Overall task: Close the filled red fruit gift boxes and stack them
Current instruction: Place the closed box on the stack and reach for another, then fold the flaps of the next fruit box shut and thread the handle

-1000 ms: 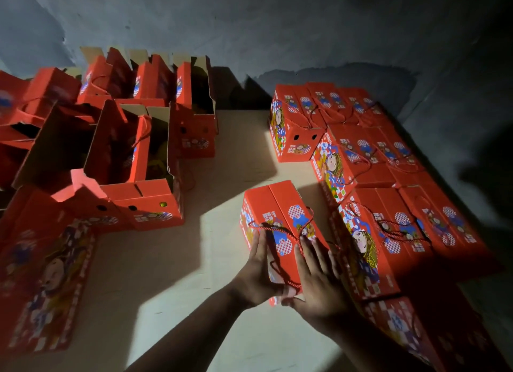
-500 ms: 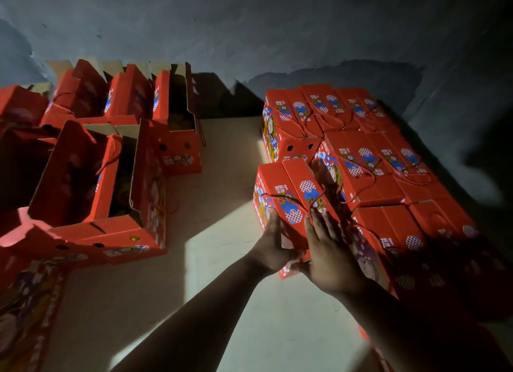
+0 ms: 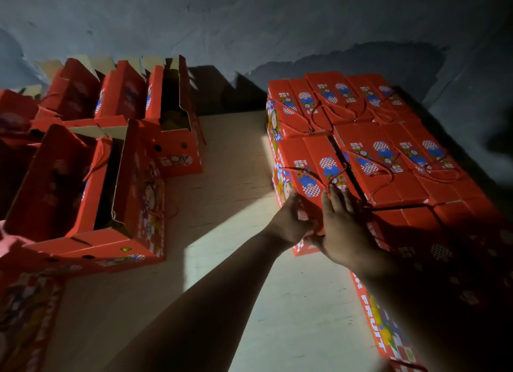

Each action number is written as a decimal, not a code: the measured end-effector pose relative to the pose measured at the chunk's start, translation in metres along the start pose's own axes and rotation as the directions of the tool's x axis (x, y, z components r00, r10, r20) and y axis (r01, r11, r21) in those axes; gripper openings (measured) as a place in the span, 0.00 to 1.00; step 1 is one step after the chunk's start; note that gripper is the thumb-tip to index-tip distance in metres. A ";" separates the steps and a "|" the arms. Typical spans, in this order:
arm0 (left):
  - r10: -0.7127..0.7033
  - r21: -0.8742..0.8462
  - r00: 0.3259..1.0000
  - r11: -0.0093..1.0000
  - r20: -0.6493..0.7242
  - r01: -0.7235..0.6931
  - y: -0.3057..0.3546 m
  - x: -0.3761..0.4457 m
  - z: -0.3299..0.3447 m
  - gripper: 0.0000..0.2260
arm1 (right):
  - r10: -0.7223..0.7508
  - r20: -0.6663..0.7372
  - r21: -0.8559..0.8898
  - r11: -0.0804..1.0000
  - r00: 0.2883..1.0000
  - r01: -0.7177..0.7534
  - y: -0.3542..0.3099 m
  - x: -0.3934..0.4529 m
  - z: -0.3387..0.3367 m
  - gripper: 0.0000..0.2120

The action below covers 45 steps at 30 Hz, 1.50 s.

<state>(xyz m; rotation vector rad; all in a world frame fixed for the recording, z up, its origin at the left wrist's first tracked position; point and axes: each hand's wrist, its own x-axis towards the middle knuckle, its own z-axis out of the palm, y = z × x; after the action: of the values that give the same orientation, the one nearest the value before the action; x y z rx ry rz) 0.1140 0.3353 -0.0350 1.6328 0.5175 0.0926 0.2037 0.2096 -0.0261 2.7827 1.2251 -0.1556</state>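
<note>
I have a closed red gift box (image 3: 311, 177) held between both hands, up on the stack of closed boxes (image 3: 388, 155) at the right side of the floor (image 3: 236, 177), against the wall (image 3: 249, 24). My left hand (image 3: 291, 221) curls around its near left corner, fingers wrapped on the end face; my right hand (image 3: 344, 227) lies flat on the near top, fingers straight and pressing. I judge the step in hand is seating this box in the upper layer. To do it well I would push it square against the neighbour on its right, keep its near end flush with the boxes below, and mind the red cord handle (image 3: 319, 174) so it does not snag under my palm. The gap on its right looks narrow, so a skewed push could jam it. At the left side stand the open boxes (image 3: 91, 183), flaps up, not yet closed; I count at least 4. Lighting is dim, so their contents are hard to tell.
</note>
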 end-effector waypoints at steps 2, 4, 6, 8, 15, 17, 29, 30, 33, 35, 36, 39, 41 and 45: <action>0.015 0.108 1.000 0.994 -0.018 -0.013 0.000 -0.002 -0.001 0.30 | 0.020 0.003 0.005 1.000 1.000 -0.020 -0.001 0.003 0.003 0.59; 0.040 0.230 0.999 0.973 -0.027 -0.033 -0.004 -0.009 -0.003 0.28 | 0.030 0.009 0.031 0.999 0.999 -0.031 -0.001 0.004 0.005 0.60; 0.059 0.294 0.997 0.955 -0.044 -0.043 -0.008 -0.021 -0.008 0.29 | 0.035 0.006 0.047 0.998 0.999 -0.035 -0.001 0.004 0.007 0.61; 0.098 0.395 0.991 0.917 -0.096 -0.053 -0.012 -0.035 -0.022 0.31 | 0.046 0.006 0.033 0.998 0.999 -0.046 -0.002 0.005 0.010 0.62; 0.476 0.796 0.704 0.566 -0.526 0.212 0.010 -0.096 -0.132 0.33 | 0.065 -0.022 0.053 0.997 0.998 -0.063 -0.006 0.003 0.014 0.67; 0.401 0.713 0.624 0.583 -0.670 0.391 0.019 -0.110 -0.171 0.39 | 0.065 -0.010 0.051 0.997 0.998 -0.065 -0.005 0.003 0.013 0.70; -0.047 0.344 0.521 0.701 -0.852 0.624 0.008 -0.144 -0.234 0.10 | 0.003 -0.026 0.101 0.995 1.000 -0.001 0.005 -0.030 -0.008 0.64; -0.041 0.354 0.528 0.699 -0.848 0.622 0.010 -0.145 -0.233 0.10 | -0.012 -0.059 0.120 0.993 0.998 0.019 0.004 -0.036 -0.010 0.63; -0.019 0.400 0.563 0.683 -0.826 0.611 0.010 -0.153 -0.233 0.15 | -0.058 -0.090 0.175 0.982 0.994 0.073 -0.004 -0.051 -0.020 0.64; -0.028 0.409 0.587 0.691 -0.809 0.596 0.008 -0.161 -0.231 0.18 | -0.078 -0.085 0.202 0.975 0.993 0.093 -0.013 -0.059 -0.027 0.64; -0.036 0.411 0.595 0.690 -0.803 0.596 0.006 -0.165 -0.228 0.18 | -0.090 -0.090 0.212 0.971 0.992 0.107 -0.018 -0.063 -0.031 0.64; -0.046 0.437 0.621 0.669 -0.783 0.601 0.002 -0.182 -0.215 0.13 | -0.115 -0.127 0.280 0.949 0.985 0.147 -0.034 -0.076 -0.041 0.60; -0.020 0.478 0.651 0.662 -0.759 0.577 -0.003 -0.196 -0.205 0.14 | -0.123 -0.146 0.325 0.931 0.981 0.166 -0.047 -0.084 -0.048 0.55; 0.078 0.567 0.696 0.648 -0.714 0.508 -0.013 -0.231 -0.182 0.17 | -0.104 -0.137 0.406 0.901 0.985 0.152 -0.073 -0.105 -0.061 0.49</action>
<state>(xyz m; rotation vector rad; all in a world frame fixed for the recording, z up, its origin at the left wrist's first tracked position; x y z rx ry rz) -0.1610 0.4160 0.0337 2.3032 1.5264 0.3477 0.0822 0.1902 0.0451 3.0999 1.5695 -0.3078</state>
